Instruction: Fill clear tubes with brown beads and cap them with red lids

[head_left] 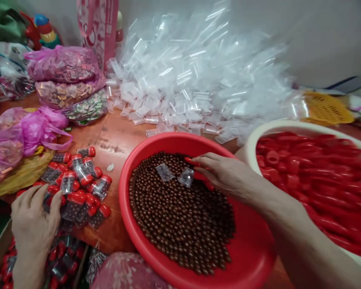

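My left hand (pixel 34 212) is at the left edge of the table, fingers apart and bent over a heap of small clear bottles with red caps (pixel 84 204). Dark beads show inside several of these bottles. My right hand (pixel 218 170) reaches into a red basin (pixel 252 249), fingers stretched out just above shiny brown beads (pixel 180 224). Close to its fingertips lies a small clear plastic bottle (pixel 186 176) with a few beads in it. Another clear bottle (pixel 165 171) rests on the beads to the left. Red shows at the right fingertips; whether nails or caps, I cannot tell.
A large pile of empty clear plastic tubes (pixel 192 80) covers the back. At the right stands a white tub (pixel 252 140) full of red caps (pixel 319 188), with a yellow basket (pixel 327 108) behind. Filled pink bags (pixel 66 66) sit left. A box of capped bottles (pixel 63 261) is below.
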`<state>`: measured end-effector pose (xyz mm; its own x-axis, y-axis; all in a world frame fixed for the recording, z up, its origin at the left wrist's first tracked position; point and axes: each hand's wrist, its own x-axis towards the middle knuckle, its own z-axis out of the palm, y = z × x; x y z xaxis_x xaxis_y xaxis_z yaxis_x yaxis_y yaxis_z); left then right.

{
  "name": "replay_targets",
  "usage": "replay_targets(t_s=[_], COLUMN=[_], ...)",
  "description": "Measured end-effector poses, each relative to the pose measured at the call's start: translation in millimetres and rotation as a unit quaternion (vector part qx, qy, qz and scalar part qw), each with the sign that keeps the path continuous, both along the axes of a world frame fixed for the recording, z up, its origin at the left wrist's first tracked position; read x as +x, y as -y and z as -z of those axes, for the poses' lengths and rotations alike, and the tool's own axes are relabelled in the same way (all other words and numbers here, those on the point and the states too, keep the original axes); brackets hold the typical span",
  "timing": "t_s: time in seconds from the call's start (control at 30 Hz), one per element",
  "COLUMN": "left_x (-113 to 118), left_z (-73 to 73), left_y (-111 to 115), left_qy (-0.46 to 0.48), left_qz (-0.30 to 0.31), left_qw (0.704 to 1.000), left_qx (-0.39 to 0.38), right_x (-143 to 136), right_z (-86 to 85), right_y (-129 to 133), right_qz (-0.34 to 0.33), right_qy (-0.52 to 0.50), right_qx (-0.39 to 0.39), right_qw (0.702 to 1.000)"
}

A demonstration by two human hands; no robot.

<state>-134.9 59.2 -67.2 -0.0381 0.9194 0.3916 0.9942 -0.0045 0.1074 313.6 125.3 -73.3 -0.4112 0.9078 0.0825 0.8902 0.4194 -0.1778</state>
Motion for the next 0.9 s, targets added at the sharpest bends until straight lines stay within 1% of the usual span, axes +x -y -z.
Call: replay_targets(t_s=[0.03,0.1,0.17,0.23,0.33,0.4,0.5,0.6,0.77,0.9], left_x=[7,31,64,99,141,158,166,164,163,164], left_z=[-2.6,-10.1,-17.3,-20.9,-16.2,-7.9,4.0,8.6,6.2,6.1], left_y=[-1,-5,-11,-17,-23,-25,-26,-27,-28,-30], left_qy=[0.017,0.075,0.139,0.192,0.241,0.244,0.236,0.233,0.216,0.207], left_qz=[0.007,0.049,0.131,0.195,0.296,0.347,0.371,0.379,0.379,0.379], left_qw=[1.000,0.995,0.980,0.960,0.924,0.905,0.897,0.894,0.897,0.899], left_qx=[0.015,0.046,0.062,0.054,0.014,-0.019,-0.041,-0.054,-0.073,-0.077], right_x=[-1,-9,-22,-40,-64,-75,-81,-83,-89,-89], right_z=[1.7,1.6,-1.3,-3.3,0.4,6.4,15.0,18.9,17.9,20.1], right_y=[-3,-10,-14,-17,-24,-29,-35,-29,8,33], right_qz=[0.005,0.003,-0.007,-0.018,-0.022,-0.018,-0.019,-0.015,-0.007,-0.002], right_qy=[0.021,0.048,0.064,0.072,0.081,0.084,0.073,0.052,0.002,-0.071], right_qx=[-0.015,-0.044,-0.075,-0.103,-0.139,-0.165,-0.209,-0.250,-0.329,-0.403], right_qw=[1.000,0.998,0.995,0.992,0.987,0.982,0.975,0.967,0.944,0.913])
